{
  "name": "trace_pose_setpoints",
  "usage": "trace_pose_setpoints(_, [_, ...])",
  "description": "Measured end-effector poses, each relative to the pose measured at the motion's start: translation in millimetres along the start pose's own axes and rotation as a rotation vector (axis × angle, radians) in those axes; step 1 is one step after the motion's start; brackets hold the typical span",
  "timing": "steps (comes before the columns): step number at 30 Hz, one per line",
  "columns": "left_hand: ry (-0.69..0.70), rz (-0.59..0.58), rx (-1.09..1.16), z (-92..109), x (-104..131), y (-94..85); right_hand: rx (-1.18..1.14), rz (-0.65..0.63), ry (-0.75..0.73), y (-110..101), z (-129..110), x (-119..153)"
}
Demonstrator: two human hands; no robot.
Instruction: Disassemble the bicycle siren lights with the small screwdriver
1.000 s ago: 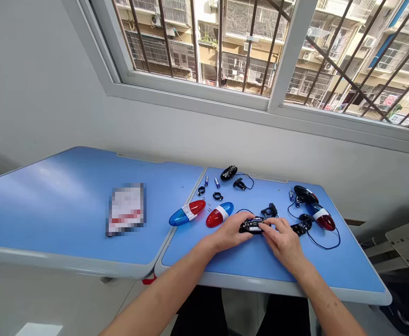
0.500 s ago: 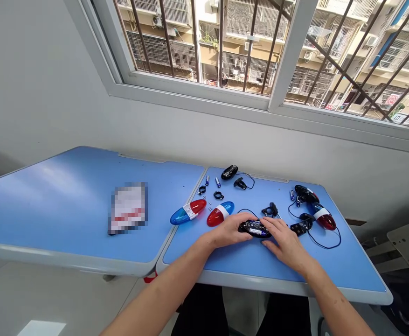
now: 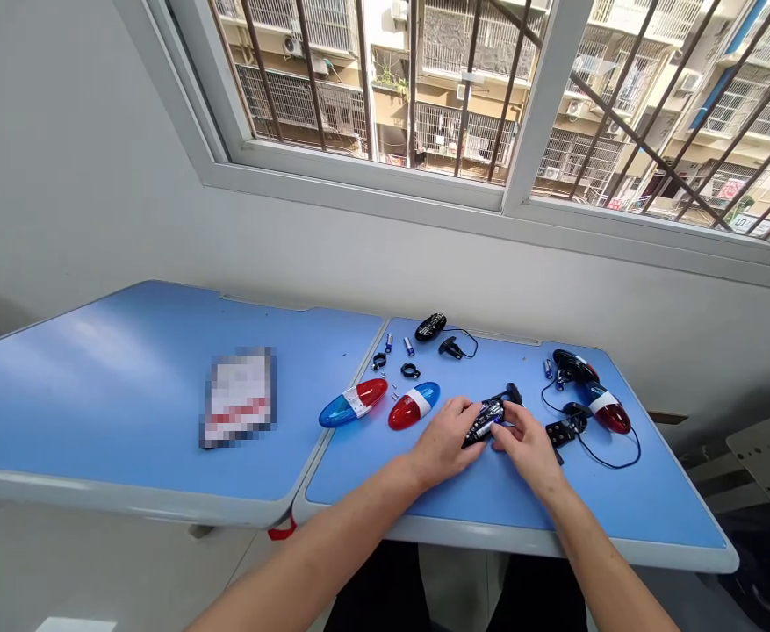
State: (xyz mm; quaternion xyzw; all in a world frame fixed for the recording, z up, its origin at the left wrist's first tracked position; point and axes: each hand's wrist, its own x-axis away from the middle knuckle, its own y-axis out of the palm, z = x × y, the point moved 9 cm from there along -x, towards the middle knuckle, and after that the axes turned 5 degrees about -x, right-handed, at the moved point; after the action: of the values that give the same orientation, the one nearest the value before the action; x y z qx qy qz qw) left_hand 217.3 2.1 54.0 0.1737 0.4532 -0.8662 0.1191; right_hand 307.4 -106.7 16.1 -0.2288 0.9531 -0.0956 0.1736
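Observation:
On the right-hand blue table, my left hand is closed around the left side of a black oval bicycle-light base, its inner side facing up. A blue-and-silver battery lies in it at a slant. My right hand has its thumb and fingertips pinched at the battery's right end; the fingers partly hide it. Left of my hands rests a red-and-blue lens cover. A second lens cover lies farther left. Just behind my right fingers is a black bracket.
Toward the back are another black base, a wired horn button, black ring clamps, batteries and small screws. At right sit an assembled light and cables. A blurred packet lies on the left table.
The base has turned, its right end swinging away from me. My right hand has moved from the base's right rim to a pinch at the battery's end. My left hand keeps its hold.

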Motion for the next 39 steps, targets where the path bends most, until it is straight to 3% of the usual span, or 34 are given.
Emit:
trace_pose_setpoints(3, [-0.038,0.049,-0.067,-1.5,0.4,9.8,-0.021,-0.017,0.09,14.6,3.6,-4.0])
trace_pose_setpoints(7, [-0.137,0.11,-0.051,-8.6,4.2,20.0,0.106,0.076,0.016,20.8,-11.0,-9.1])
trace_pose_setpoints(11, [-0.168,0.076,0.059,-12.7,11.9,24.8,0.199,0.022,0.013,32.2,-20.5,-11.8])
trace_pose_setpoints(14, [-0.112,0.024,0.129,-9.9,17.5,12.8,0.241,-0.093,0.014,36.1,-31.7,-13.2])
trace_pose_setpoints(19, [0.026,-0.142,0.126,-3.0,15.5,-21.8,0.274,-0.451,-0.079,47.3,-55.9,-5.4])
trace_pose_setpoints(22, [0.071,-0.297,0.193,-1.8,9.3,-24.5,0.278,-0.571,-0.118,50.0,-59.0,0.8])
trace_pose_setpoints(25, [0.076,-0.37,0.252,-3.6,3.3,-17.9,0.25,-0.616,-0.08,49.3,-51.5,3.5])
trace_pose_setpoints(30, [0.105,-0.306,0.281,-7.5,-1.2,-12.3,0.253,-0.675,-0.045,46.7,-50.0,7.8])
trace_pose_setpoints(35, [0.064,-0.224,0.253,-29.3,1.5,-10.5,0.388,-0.706,-0.197,38.6,-63.2,9.0])
trace_pose_setpoints(39, [0.044,-0.236,0.301,-35.2,3.1,-9.8,0.493,-0.725,-0.329,36.8,-67.2,7.0])
